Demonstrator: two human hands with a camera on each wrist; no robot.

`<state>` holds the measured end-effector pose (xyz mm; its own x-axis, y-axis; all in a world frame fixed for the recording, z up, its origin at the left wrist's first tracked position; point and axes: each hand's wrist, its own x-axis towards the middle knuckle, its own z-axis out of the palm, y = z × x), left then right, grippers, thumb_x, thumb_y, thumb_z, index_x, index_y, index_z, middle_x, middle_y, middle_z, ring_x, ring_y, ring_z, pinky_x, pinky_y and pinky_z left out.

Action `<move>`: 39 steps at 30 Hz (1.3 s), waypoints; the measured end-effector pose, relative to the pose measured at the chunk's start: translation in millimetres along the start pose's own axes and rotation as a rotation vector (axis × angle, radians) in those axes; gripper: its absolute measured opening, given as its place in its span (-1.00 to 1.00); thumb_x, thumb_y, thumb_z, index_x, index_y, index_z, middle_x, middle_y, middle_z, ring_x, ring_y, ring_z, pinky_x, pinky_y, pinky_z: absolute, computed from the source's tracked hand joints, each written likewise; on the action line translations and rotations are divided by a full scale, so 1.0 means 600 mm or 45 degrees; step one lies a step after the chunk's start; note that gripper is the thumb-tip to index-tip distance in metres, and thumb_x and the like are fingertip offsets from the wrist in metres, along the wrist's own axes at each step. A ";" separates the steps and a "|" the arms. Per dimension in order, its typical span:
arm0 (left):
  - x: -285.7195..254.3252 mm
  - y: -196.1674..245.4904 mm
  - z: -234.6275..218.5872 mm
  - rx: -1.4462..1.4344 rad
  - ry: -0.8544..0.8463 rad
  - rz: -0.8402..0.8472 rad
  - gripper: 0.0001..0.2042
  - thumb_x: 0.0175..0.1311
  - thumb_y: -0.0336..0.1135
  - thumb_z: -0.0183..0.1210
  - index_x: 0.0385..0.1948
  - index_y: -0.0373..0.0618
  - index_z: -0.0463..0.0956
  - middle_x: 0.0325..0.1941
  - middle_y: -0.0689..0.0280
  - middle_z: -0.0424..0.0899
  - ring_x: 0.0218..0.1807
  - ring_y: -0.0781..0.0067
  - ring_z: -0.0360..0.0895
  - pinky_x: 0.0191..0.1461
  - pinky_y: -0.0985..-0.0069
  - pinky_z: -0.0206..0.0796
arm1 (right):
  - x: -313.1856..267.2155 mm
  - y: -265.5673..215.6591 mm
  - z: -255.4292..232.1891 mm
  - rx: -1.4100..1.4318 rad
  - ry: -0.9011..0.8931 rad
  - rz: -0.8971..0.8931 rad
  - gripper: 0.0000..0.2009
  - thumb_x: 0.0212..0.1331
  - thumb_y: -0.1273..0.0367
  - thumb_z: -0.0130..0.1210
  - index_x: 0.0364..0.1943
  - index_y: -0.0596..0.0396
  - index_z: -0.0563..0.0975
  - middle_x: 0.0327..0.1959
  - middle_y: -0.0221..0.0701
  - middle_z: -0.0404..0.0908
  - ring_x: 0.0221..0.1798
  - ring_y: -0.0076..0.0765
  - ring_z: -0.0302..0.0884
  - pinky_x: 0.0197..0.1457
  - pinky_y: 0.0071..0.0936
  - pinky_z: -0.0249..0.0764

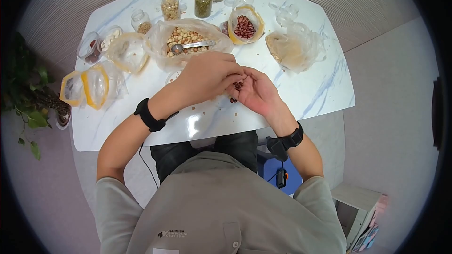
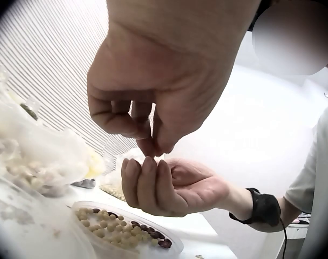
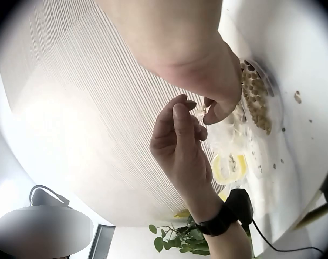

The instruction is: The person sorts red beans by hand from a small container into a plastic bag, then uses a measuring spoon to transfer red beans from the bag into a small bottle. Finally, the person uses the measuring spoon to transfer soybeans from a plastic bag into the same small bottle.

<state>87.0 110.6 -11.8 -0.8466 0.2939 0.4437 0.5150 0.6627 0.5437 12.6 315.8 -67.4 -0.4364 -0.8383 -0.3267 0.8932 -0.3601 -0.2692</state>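
Observation:
My left hand reaches over the right, thumb and fingertips brought together; no item shows between them in the left wrist view. My right hand is palm up with fingers curled inward, cupping a few dark red beans. The two hands' fingertips meet or nearly meet. Below them in the left wrist view, a clear round dish holds pale yellow beans and several dark red ones. The hands mostly cover that dish in the head view.
Behind the hands lies an open bag of pale nuts with a metal spoon on top. A bag of red beans and a jar of green beans stand beyond. Tied bag right; empty bags left.

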 end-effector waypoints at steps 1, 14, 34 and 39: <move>-0.005 -0.005 0.001 -0.003 0.023 0.003 -0.91 0.29 -0.34 0.31 -0.25 -0.06 0.72 -0.31 0.30 0.68 -0.24 0.18 0.63 -0.17 0.31 0.45 | -0.001 0.000 0.007 -0.018 0.050 -0.013 -0.62 0.62 0.30 -0.26 0.12 0.43 0.43 0.06 -0.11 0.59 0.07 -0.19 0.59 0.33 -0.17 0.57; -0.040 -0.021 -0.030 0.104 -0.180 -0.121 -0.92 0.27 -0.36 0.32 -0.28 -0.10 0.71 -0.30 0.25 0.66 -0.21 0.11 0.63 -0.16 0.25 0.45 | 0.080 -0.137 0.065 -1.889 0.597 -1.345 -0.58 0.56 0.22 -0.05 0.15 0.33 0.61 0.10 -0.12 0.73 0.18 -0.28 0.63 0.21 -0.40 0.46; -0.021 -0.072 0.049 0.555 -0.296 -0.035 -0.82 0.32 -0.33 0.21 -0.14 0.05 0.77 -0.24 0.32 0.62 -0.13 0.21 0.67 -0.16 0.24 0.50 | 0.008 0.021 0.006 -3.184 0.227 -1.100 -0.93 0.03 0.56 0.18 -0.38 0.21 0.64 -0.32 -0.22 0.55 -0.16 -0.04 0.50 -0.04 -0.19 0.52; -0.018 -0.077 0.051 0.576 -0.298 -0.003 -0.87 0.29 -0.36 0.20 -0.24 -0.02 0.73 -0.22 0.30 0.63 -0.11 0.21 0.67 -0.16 0.24 0.49 | 0.012 0.018 -0.002 -3.174 0.213 -1.095 -0.91 -0.02 0.58 0.17 -0.39 0.19 0.59 -0.28 -0.18 0.53 -0.15 0.00 0.50 -0.04 -0.18 0.51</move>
<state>67.9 97.9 -63.4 -0.8818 0.4040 0.2433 0.4471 0.8803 0.1588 18.8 306.3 -73.9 -0.5268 -0.7923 0.3078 -0.8494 0.4777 -0.2242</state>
